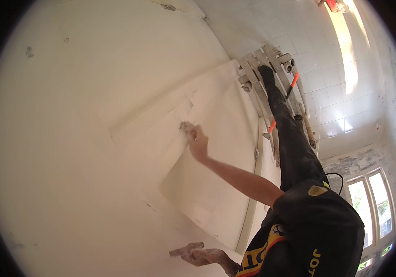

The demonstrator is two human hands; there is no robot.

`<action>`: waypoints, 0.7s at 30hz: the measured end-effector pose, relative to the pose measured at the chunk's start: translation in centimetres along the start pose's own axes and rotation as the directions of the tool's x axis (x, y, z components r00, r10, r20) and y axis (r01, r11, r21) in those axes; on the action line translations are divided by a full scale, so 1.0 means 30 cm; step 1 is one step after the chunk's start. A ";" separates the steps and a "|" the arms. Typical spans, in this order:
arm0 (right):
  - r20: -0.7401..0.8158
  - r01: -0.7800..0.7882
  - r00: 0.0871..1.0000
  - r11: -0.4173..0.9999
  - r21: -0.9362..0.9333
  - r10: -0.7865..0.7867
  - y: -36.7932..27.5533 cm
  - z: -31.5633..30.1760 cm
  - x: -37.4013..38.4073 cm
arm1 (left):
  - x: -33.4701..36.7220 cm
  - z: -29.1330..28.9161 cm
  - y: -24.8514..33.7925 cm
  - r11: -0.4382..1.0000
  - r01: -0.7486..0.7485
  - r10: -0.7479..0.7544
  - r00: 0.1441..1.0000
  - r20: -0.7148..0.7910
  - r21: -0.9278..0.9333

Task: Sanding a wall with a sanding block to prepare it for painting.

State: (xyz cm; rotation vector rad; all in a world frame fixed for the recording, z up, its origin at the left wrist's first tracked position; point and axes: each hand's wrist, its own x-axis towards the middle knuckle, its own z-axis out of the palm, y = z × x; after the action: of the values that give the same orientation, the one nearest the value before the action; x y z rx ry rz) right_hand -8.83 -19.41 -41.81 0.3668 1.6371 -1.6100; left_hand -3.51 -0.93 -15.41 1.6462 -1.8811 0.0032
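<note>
Grey pad (184, 125) pinched by one hand (198, 140) at wall (92, 115), other hand (197, 254) spread, orange-handled tools (272, 125) on slatted bench (252, 61).

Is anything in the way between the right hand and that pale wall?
Nothing big: the right hand is up close to the pale wall. A small greyish bit shows at its fingertips, too blurry to name.

Foot (265, 73) on slatted bench (249, 64), tools (295, 79) either side of leg (297, 150), wall (78, 120) left, window (381, 203) right
</note>
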 end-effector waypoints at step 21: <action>0.235 0.271 0.941 0.958 -0.090 -0.244 -0.014 -0.056 -0.036 | 0.081 0.108 0.000 0.974 0.213 -0.195 0.962 0.191 -0.081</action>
State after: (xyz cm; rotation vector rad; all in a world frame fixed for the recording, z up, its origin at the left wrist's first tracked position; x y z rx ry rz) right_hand -8.97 -17.57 -40.96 -0.0937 1.6502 -1.6635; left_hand -5.00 -4.38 -16.90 1.8132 -1.7997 -0.3337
